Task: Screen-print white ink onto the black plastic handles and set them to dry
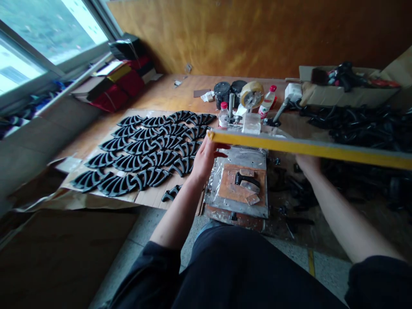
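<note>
A long flat bar [309, 147] with a yellow front edge and a grey top stretches across the view and runs out at the right. My left hand [207, 158] grips its left end, thumb near the corner and some fingers showing below. Farther right, my right hand [307, 165] holds the same bar from beneath; its fingers are hidden behind the yellow edge. Under the bar, a black handle-shaped part [247, 180] lies on a brown board [228, 182], which rests on a metal plate [214, 195]. Clear pieces lie beside that part.
Rows of black curved parts [138, 156] cover cardboard on the left. Behind the bar stand a tape roll [252, 95], red-capped bottles [268, 102] and black tubs [222, 94]. Black parts [360, 126] are heaped at right, below a cardboard box [350, 95].
</note>
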Demonstrator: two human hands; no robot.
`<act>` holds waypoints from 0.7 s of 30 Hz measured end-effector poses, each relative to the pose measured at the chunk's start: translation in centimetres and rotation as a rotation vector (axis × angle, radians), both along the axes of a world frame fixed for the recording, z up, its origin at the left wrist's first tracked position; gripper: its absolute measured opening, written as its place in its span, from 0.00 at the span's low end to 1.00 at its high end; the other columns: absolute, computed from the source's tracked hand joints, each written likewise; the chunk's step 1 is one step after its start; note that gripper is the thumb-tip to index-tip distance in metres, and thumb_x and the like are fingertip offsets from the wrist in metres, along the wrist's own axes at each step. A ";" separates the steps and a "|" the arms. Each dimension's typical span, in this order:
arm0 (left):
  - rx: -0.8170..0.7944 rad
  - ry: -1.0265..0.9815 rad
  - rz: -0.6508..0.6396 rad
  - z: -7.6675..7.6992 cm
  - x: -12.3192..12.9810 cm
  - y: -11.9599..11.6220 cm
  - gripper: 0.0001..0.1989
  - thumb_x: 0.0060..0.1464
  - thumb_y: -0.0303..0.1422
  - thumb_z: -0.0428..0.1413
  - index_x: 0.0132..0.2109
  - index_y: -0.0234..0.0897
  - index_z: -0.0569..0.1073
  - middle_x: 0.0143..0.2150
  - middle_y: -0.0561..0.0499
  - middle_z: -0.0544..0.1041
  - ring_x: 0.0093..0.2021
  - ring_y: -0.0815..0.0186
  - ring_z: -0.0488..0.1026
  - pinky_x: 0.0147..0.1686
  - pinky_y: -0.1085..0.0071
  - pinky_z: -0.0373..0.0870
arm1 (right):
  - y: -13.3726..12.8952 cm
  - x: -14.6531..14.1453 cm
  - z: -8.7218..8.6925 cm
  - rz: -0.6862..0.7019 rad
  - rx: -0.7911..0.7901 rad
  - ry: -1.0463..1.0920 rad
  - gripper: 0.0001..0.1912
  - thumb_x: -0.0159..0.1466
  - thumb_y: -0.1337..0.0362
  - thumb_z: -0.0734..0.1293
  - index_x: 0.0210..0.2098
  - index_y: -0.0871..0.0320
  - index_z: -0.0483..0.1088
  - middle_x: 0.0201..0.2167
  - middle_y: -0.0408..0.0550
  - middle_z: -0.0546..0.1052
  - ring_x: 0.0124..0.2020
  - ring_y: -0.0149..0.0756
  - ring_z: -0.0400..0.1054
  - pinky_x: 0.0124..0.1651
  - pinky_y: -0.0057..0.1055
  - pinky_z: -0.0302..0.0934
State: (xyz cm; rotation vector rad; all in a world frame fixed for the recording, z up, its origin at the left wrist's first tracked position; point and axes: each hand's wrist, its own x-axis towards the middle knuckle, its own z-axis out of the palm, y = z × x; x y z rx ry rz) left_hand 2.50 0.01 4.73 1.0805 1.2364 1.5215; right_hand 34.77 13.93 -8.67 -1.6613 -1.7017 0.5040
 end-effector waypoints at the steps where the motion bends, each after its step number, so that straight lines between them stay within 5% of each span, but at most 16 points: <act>1: -0.003 0.006 -0.004 0.3 0.2 0.8 0.27 0.63 0.51 0.40 0.48 0.37 0.73 0.38 0.45 0.76 0.37 0.66 0.75 0.31 0.73 0.71 | -1.6 -1.0 -1.5 0.064 -0.029 -0.021 0.13 0.64 0.56 0.64 0.34 0.60 0.73 0.29 0.49 0.75 0.29 0.35 0.67 0.36 0.35 0.61; 4: -0.028 -0.005 0.044 -0.5 1.0 1.6 0.29 0.63 0.53 0.38 0.53 0.37 0.70 0.39 0.45 0.77 0.38 0.66 0.76 0.31 0.73 0.71 | -6.8 -5.5 -4.8 0.405 -0.037 -0.202 0.13 0.62 0.54 0.67 0.33 0.58 0.71 0.34 0.50 0.75 0.38 0.40 0.68 0.42 0.36 0.62; 7: -0.150 -0.056 0.037 -3.8 1.8 -0.4 0.29 0.62 0.54 0.41 0.56 0.38 0.66 0.41 0.44 0.78 0.37 0.66 0.75 0.31 0.73 0.71 | -9.9 -9.0 -5.5 0.541 -0.014 -0.448 0.09 0.62 0.59 0.67 0.30 0.58 0.67 0.36 0.54 0.74 0.42 0.44 0.67 0.45 0.38 0.60; 12: -0.619 -0.155 -0.293 -10.2 4.3 -6.7 0.31 0.55 0.57 0.50 0.52 0.35 0.70 0.52 0.36 0.75 0.45 0.57 0.75 0.31 0.70 0.71 | -12.0 -11.2 -2.6 0.530 -0.085 -0.425 0.08 0.68 0.61 0.60 0.32 0.55 0.63 0.29 0.52 0.73 0.35 0.45 0.67 0.37 0.36 0.58; 14: -0.629 -0.248 -0.240 -11.5 5.4 -8.5 0.31 0.54 0.58 0.50 0.53 0.38 0.69 0.56 0.38 0.73 0.48 0.56 0.74 0.33 0.70 0.72 | -13.6 -12.6 -1.3 0.570 0.006 -0.330 0.09 0.69 0.59 0.58 0.32 0.54 0.62 0.30 0.52 0.72 0.37 0.46 0.67 0.39 0.38 0.59; 17: -0.557 -0.332 -0.021 -11.9 5.8 -9.9 0.28 0.54 0.57 0.50 0.47 0.37 0.68 0.48 0.43 0.75 0.44 0.61 0.74 0.32 0.72 0.72 | -16.9 -15.3 0.0 0.659 0.111 -0.239 0.08 0.69 0.60 0.57 0.33 0.52 0.61 0.32 0.53 0.71 0.39 0.48 0.65 0.41 0.41 0.60; 21: -0.522 -0.304 0.072 -12.2 3.5 -11.2 0.22 0.55 0.53 0.52 0.42 0.38 0.67 0.39 0.49 0.75 0.36 0.64 0.73 0.29 0.72 0.71 | -19.7 -17.7 0.3 0.801 0.061 -0.157 0.05 0.68 0.61 0.58 0.35 0.52 0.62 0.32 0.52 0.71 0.38 0.48 0.66 0.41 0.43 0.62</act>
